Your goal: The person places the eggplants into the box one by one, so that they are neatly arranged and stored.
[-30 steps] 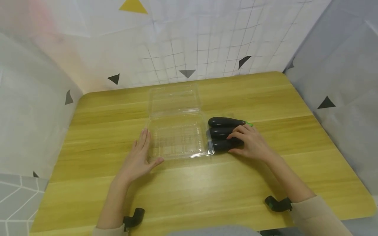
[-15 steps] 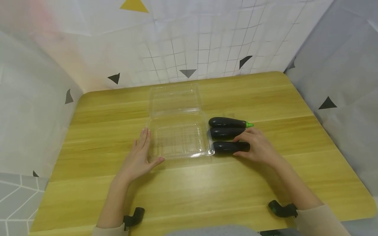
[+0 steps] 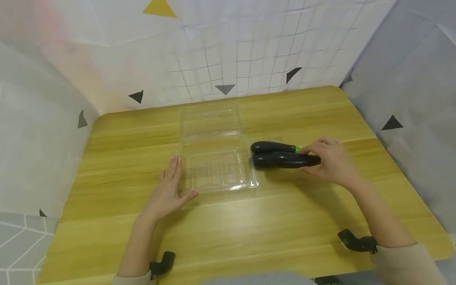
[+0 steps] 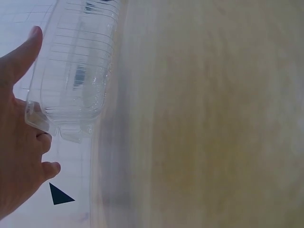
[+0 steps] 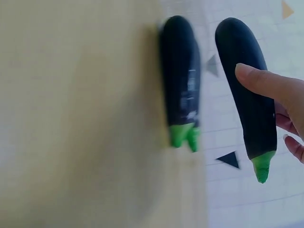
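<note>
My right hand point(image 3: 331, 160) grips a dark eggplant point(image 3: 301, 160) with a green stem end, its thumb along one side. In the right wrist view this eggplant point(image 5: 251, 109) is raised off the table. Two more eggplants point(image 5: 178, 71) lie side by side on the tabletop; in the head view the held one partly covers the nearer of them, and the farther eggplant point(image 3: 270, 147) shows behind. A clear plastic clamshell box point(image 3: 213, 166) lies with its lid point(image 3: 210, 118) folded back. Straight fingers of my left hand point(image 3: 165, 194) rest against the box's left side.
All of this is on a yellow wood-grain table point(image 3: 228, 237). White cloth walls point(image 3: 249, 47) with dark triangles enclose its back and sides. A black wrist mount point(image 3: 358, 241) sticks out from the right wrist, another point(image 3: 163, 263) from the left.
My right hand has pulled the nearest eggplant away from the others, lifted it and moved right. The left hand and the box have stayed in place.
</note>
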Motion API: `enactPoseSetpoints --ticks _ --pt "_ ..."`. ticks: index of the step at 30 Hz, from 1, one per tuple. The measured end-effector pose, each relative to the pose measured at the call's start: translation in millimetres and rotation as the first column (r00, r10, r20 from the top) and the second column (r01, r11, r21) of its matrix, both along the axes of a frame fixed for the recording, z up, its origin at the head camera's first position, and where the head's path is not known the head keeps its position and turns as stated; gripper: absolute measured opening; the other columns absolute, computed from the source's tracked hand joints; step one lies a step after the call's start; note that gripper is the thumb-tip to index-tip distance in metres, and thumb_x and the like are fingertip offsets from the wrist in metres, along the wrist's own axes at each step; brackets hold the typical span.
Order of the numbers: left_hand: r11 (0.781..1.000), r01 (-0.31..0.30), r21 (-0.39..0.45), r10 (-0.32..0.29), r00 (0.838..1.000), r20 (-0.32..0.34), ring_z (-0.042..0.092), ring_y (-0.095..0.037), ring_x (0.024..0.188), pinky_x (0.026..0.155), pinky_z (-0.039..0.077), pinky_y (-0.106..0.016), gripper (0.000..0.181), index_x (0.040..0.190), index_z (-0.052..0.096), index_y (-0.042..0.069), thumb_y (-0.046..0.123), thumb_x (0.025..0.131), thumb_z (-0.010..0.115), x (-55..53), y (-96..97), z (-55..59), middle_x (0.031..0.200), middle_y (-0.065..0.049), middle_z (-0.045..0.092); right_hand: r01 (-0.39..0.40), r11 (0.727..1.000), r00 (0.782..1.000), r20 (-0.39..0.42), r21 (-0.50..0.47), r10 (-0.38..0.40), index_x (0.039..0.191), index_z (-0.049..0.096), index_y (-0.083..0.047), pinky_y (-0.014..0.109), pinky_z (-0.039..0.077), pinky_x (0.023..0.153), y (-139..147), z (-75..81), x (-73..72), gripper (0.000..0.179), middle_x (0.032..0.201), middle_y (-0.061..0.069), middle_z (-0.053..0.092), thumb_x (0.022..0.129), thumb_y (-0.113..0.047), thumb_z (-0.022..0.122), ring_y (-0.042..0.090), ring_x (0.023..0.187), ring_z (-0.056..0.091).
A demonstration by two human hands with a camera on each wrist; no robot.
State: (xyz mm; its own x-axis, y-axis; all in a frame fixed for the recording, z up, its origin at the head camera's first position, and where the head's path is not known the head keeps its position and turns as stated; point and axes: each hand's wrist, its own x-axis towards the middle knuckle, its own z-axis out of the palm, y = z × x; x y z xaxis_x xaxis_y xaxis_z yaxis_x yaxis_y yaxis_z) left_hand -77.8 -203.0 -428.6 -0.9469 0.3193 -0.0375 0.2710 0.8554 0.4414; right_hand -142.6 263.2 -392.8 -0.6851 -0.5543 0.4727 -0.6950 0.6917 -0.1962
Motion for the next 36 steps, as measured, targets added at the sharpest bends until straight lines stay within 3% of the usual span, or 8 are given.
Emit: enactPoseSetpoints --ticks 4,14,17,19,23,25,36 --pt "1.0 0.002 -0.003 -0.002 1.0 -0.005 -0.01 -0.025 0.146 0.116 0.004 -0.054 0.108 0.152 -0.007 0.005 0.062 0.087 0.057 0.1 -0.3 -1.2 0.16 -0.011 -0.013 -0.003 1.0 0.997 -0.073 -0.006 0.002 0.093 0.07 -0.01 0.049 0.041 0.073 -5 18.7 -8.8 0.065 0.083 0.007 0.069 0.084 -0.07 0.047 0.03 0.085 0.053" --pt "1.0 -0.002 -0.012 0.001 1.0 -0.011 -0.011 -0.023 0.146 0.116 0.007 -0.055 0.108 0.153 -0.006 0.005 0.066 0.087 0.053 2.2 0.8 -1.8 0.16 -0.011 -0.013 -0.016 1.0 0.991 -0.135 0.021 0.019 0.092 0.071 -0.01 0.048 0.041 0.082 -36 45.0 -17.8 0.072 0.081 0.005 0.067 0.083 -0.076 0.041 0.031 0.09 0.053" --pt "1.0 -0.003 -0.01 0.003 1.0 -0.009 -0.011 -0.022 0.146 0.116 0.007 -0.055 0.109 0.153 -0.007 0.006 0.067 0.086 0.054 1.9 0.5 -2.2 0.16 -0.009 -0.015 -0.044 0.999 0.988 -0.147 0.012 0.045 0.092 0.071 -0.01 0.048 0.041 0.082 -45 47.9 -18.4 0.069 0.081 0.005 0.068 0.084 -0.073 0.044 0.03 0.089 0.053" --pt "1.0 -0.006 -0.005 0.006 1.0 -0.004 -0.012 -0.021 0.146 0.116 0.006 -0.055 0.109 0.153 -0.008 0.006 0.067 0.086 0.054 1.9 0.4 -2.1 0.16 -0.008 -0.015 -0.072 0.997 0.985 -0.155 0.003 0.071 0.093 0.071 -0.01 0.047 0.04 0.083 -51 49.8 -19.2 0.06 0.083 0.005 0.069 0.081 -0.068 0.06 0.03 0.087 0.052" --pt "1.0 -0.006 -0.004 0.006 1.0 -0.004 -0.012 -0.021 0.146 0.116 0.006 -0.054 0.109 0.153 -0.008 0.006 0.067 0.086 0.054 1.5 0.2 -1.5 0.16 -0.008 -0.015 -0.109 0.994 0.98 -0.169 -0.013 0.106 0.095 0.071 -0.009 0.046 0.04 0.083 -61 51.8 -22.1 0.044 0.085 0.005 0.07 0.067 -0.04 0.086 0.03 0.086 0.052" --pt "1.0 -0.006 -0.006 0.006 1.0 -0.009 -0.011 -0.022 0.146 0.116 0.006 -0.054 0.11 0.153 -0.008 0.006 0.067 0.086 0.054 0.9 0.3 -1.1 0.16 -0.01 -0.014 -0.115 0.993 0.979 -0.173 -0.022 0.11 0.095 0.071 -0.009 0.045 0.04 0.081 -66 52.1 -24.0 0.043 0.085 0.005 0.069 0.062 -0.031 0.088 0.029 0.085 0.051" --pt "1.0 -0.003 -0.012 0.003 1.0 -0.01 -0.009 -0.024 0.146 0.116 0.006 -0.054 0.11 0.153 -0.008 0.006 0.066 0.086 0.055 -0.9 0.8 -1.1 0.16 -0.011 -0.013 -0.155 0.987 0.976 -0.159 -0.05 0.145 0.092 0.071 -0.01 0.045 0.04 0.083 -92 49.2 -33.7 0.042 0.081 0.004 0.068 0.061 -0.033 0.089 0.027 0.084 0.051"
